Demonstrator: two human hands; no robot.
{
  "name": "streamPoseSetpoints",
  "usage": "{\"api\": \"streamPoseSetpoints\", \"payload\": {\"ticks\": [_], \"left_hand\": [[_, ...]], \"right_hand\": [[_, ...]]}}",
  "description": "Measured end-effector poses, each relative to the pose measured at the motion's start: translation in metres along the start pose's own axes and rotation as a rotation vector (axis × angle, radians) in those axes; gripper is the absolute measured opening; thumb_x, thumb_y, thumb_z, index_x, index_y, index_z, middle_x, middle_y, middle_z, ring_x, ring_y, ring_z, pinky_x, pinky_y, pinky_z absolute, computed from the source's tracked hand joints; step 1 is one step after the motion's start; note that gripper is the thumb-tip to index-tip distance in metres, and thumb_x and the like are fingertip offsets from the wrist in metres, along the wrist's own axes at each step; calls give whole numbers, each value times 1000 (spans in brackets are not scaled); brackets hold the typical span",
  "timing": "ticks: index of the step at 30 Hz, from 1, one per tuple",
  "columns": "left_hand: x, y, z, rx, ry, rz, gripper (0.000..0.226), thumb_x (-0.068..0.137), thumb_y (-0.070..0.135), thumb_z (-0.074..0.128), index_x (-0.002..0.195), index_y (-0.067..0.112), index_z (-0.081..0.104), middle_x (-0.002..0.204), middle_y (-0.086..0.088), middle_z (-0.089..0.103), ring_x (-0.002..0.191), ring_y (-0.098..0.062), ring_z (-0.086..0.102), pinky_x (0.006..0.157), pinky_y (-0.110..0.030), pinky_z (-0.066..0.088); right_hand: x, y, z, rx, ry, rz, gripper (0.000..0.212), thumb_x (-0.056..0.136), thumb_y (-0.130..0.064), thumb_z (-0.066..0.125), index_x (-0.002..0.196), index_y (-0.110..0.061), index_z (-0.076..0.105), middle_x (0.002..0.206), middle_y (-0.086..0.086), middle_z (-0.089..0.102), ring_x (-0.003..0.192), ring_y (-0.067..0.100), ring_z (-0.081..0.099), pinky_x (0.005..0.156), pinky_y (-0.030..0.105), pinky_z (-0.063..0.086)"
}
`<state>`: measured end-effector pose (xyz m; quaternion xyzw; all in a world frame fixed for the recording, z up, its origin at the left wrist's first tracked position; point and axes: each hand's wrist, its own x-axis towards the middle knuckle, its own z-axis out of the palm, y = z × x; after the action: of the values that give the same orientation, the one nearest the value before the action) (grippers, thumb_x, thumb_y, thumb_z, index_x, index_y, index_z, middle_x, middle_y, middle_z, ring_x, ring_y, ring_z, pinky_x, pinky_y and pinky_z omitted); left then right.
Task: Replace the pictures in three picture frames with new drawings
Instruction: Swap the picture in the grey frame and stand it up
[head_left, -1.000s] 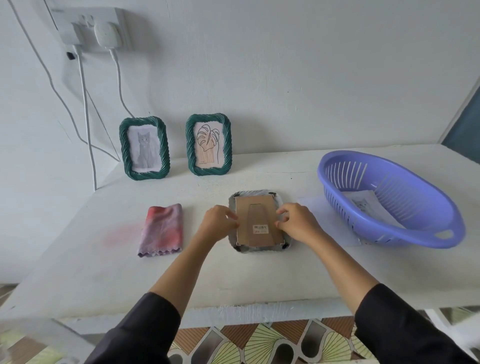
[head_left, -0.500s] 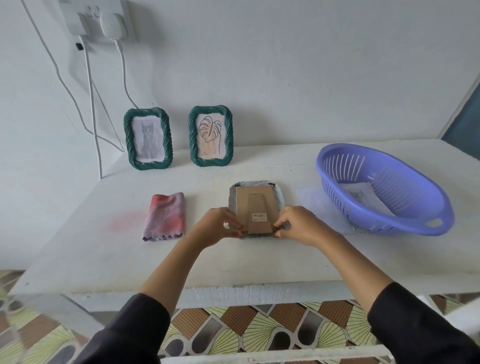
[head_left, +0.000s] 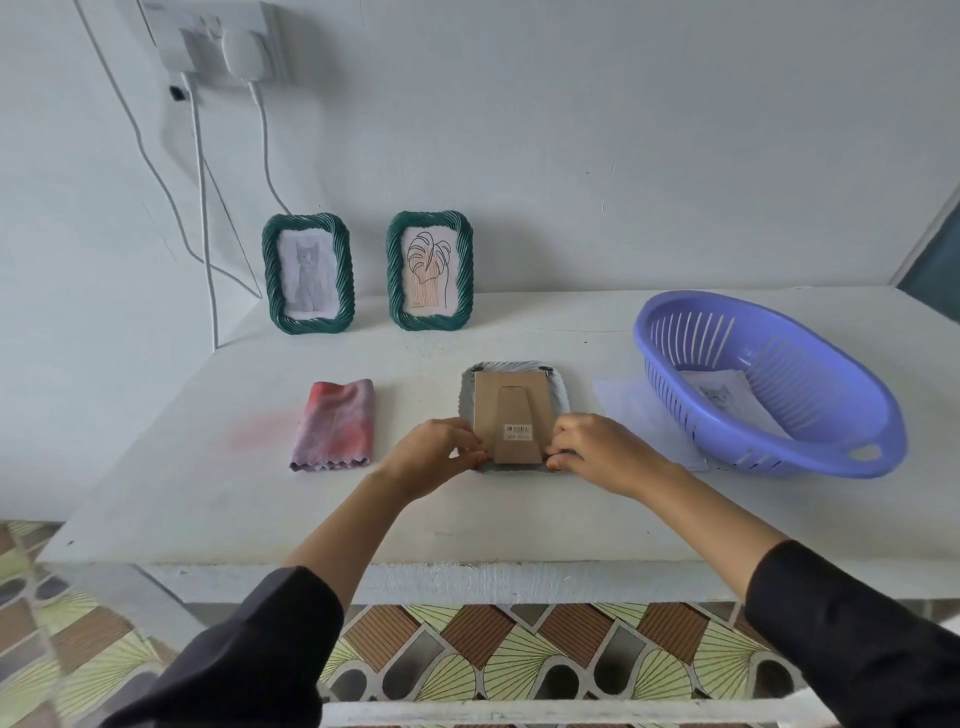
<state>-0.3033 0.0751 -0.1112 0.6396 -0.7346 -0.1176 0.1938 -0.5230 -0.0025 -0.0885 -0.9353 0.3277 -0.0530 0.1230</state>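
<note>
Picture frame (head_left: 488, 405) lies face down on the white desk (head_left: 467, 519), its picture hidden; the barcode sticker (head_left: 518, 430) on its back is too small to read. Left hand (head_left: 434, 454) and right hand (head_left: 597, 452) each pinch a near corner in a narrow grip. Behind it two green frames (head_left: 308, 273) (head_left: 430, 270) stand against the wall (head_left: 623, 156).

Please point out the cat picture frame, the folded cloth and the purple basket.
cat picture frame (head_left: 271, 270), head view, on its green left border.
folded cloth (head_left: 335, 426), head view, on its middle.
purple basket (head_left: 831, 395), head view, on its inner wall.
</note>
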Motion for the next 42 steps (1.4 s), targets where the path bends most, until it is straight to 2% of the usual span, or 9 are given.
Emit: {"api": "streamPoseSetpoints", "payload": {"ticks": [11, 17, 20, 23, 25, 27, 30, 35, 42], "left_hand": [[9, -10, 6, -56, 82, 26, 11, 82, 18, 68, 86, 10, 75, 91, -2, 69, 72, -16, 62, 74, -32, 53], [12, -13, 10, -153, 87, -35, 9, 79, 16, 69, 79, 9, 75, 83, 1, 66, 68, -10, 60, 71, -25, 53], [12, -12, 16, -487, 191, -214, 9, 78, 10, 70, 70, 8, 72, 78, 3, 62, 67, -4, 57, 64, -15, 48], [15, -9, 21, -887, 459, -379, 16, 81, 8, 65, 67, 16, 67, 78, 4, 64, 65, 7, 56, 64, -15, 43], [24, -10, 17, -971, 586, -451, 20, 85, 7, 60, 70, 18, 67, 81, 6, 65, 67, 9, 56, 65, -20, 40], [37, -14, 12, -945, 621, -485, 15, 86, 11, 60, 75, 18, 67, 86, 2, 67, 78, -3, 58, 71, -23, 41], [63, -25, 9, -758, 481, -493, 11, 88, 18, 59, 93, 16, 69, 104, -6, 67, 76, -14, 53, 75, -27, 43], [99, -37, 11, -383, 278, -478, 28, 92, 26, 54, 117, 18, 64, 125, -9, 58, 111, -26, 56, 96, -32, 43], [110, -38, 17, -170, 273, -462, 28, 93, 29, 50, 116, 27, 65, 123, -1, 60, 113, -23, 51, 86, -33, 45]], "right_hand": [[0, 0, 10, 118, 148, 31, 16, 88, -16, 58, 84, -4, 68, 82, -2, 51, 73, 12, 47, 68, 25, 39], [0, 2, 19, 139, 208, 51, 13, 85, -11, 58, 76, -4, 65, 79, -3, 51, 72, 13, 50, 69, 31, 46], [3, 4, 21, 174, 208, 82, 14, 84, -11, 58, 72, -6, 63, 77, -3, 51, 70, 14, 51, 68, 32, 47], [12, 6, 11, 350, 163, 173, 13, 84, -14, 61, 77, -6, 68, 79, -7, 57, 67, 3, 52, 65, 16, 41], [24, 8, 2, 469, 203, 249, 13, 85, -12, 60, 84, -5, 71, 79, -9, 62, 68, -2, 53, 63, 6, 40], [39, 13, -3, 496, 318, 338, 15, 86, -12, 59, 91, -7, 72, 84, -5, 65, 73, 3, 57, 64, 6, 40], [65, 21, -7, 437, 421, 484, 21, 87, -15, 56, 104, -10, 68, 104, 8, 68, 97, 22, 61, 80, 26, 43], [101, 30, -6, 341, 266, 483, 32, 92, -14, 52, 121, -4, 59, 127, 14, 59, 123, 26, 48, 98, 33, 40], [113, 42, 13, 323, 296, 508, 25, 88, -10, 54, 106, 1, 67, 114, 16, 66, 105, 29, 61, 91, 39, 50]]}}
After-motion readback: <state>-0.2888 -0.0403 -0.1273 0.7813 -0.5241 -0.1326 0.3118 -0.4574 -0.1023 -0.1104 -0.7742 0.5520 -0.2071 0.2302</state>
